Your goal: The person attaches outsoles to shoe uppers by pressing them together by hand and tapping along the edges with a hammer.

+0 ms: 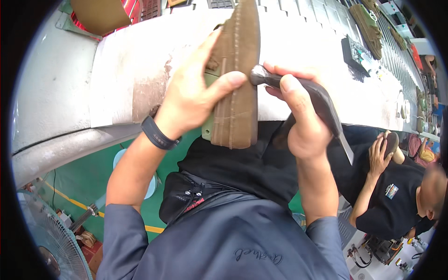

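Observation:
A brown shoe (pixel 245 109) stands on its side in front of me, sole edge to the right, with a pale green last (pixel 207 128) showing at its left. My left hand (pixel 189 95) is closed round the shoe, thumb across the stitched side and fingers behind. My right hand (pixel 305 123) grips a dark hammer (pixel 328 107) with a round metal face and a curved body that narrows to a flat silver tip. The round face is at the sole edge, touching or very close. Part of the tool is hidden by my palm.
A white worktable (pixel 126 60) spans the scene beyond my lap. Right of my hands lie a black box (pixel 353 56) and another brown shoe (pixel 366 28). A co-worker (pixel 396 196) sits at the right, holding a shoe. A fan (pixel 53 245) stands at lower left.

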### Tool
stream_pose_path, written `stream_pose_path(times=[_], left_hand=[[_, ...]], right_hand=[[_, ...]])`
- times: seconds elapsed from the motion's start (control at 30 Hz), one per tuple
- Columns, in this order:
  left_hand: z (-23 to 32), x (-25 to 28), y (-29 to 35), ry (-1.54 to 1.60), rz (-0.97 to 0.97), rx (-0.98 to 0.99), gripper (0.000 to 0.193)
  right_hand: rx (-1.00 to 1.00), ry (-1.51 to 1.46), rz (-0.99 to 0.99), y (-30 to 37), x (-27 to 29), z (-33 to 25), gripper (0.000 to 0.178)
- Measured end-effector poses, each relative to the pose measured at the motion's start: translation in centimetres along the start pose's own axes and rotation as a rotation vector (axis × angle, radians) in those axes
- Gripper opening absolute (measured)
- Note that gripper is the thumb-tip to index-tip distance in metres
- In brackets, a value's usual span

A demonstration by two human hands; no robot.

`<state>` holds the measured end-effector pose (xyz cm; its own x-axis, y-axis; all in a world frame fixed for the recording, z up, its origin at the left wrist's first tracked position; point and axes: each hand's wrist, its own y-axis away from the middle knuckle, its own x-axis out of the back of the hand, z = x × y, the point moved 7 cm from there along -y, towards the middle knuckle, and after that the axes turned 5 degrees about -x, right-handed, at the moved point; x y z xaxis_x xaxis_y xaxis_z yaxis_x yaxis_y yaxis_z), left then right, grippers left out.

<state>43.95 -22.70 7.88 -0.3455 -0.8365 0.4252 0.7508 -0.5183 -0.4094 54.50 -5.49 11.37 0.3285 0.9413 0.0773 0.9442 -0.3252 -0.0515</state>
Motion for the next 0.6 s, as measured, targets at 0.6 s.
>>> stream_pose_path(times=[0.6], left_hand=[[2.8, -3.3, -8.2, -0.421, -0.349, 0.165, 0.099]], right_hand=[[0.032, -0.014, -0.058, -9.8, 2.6, -3.0, 0.018]])
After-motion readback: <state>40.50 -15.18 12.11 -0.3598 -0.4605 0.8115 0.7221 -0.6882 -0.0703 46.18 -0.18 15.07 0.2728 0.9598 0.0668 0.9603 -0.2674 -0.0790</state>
